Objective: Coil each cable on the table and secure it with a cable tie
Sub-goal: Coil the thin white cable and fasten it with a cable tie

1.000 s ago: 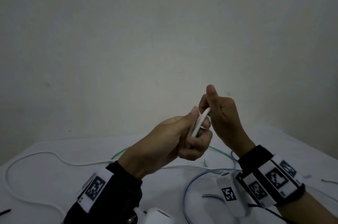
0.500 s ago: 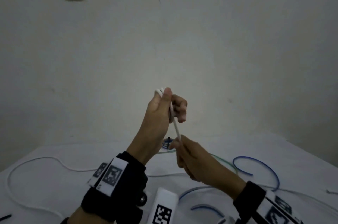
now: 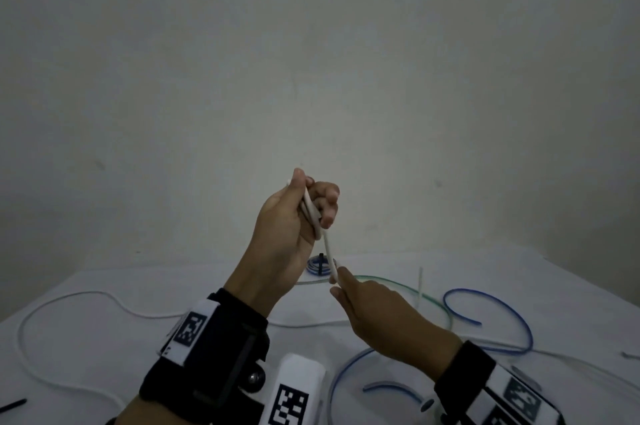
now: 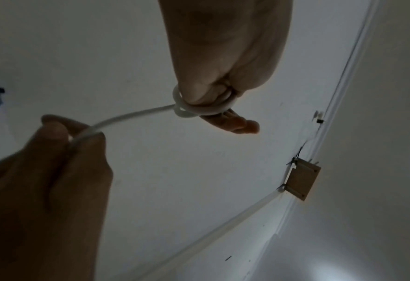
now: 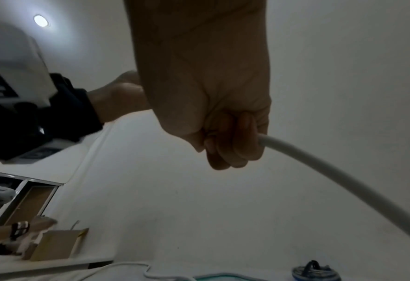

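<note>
Both hands are busy: my left hand point(image 3: 294, 216) grips small loops of thin white cable point(image 3: 313, 213) above the desk point(image 3: 104, 338), my right hand point(image 3: 374, 317) pinches its tail. Slack could spring the loops open.

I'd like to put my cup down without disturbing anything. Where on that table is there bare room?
The table looks barest inside the big white cable loop at the left, and at the far right corner beyond the blue cable. The middle and near right are crowded: green cable, blue loops, a tied blue coil, and both hands working above.
</note>
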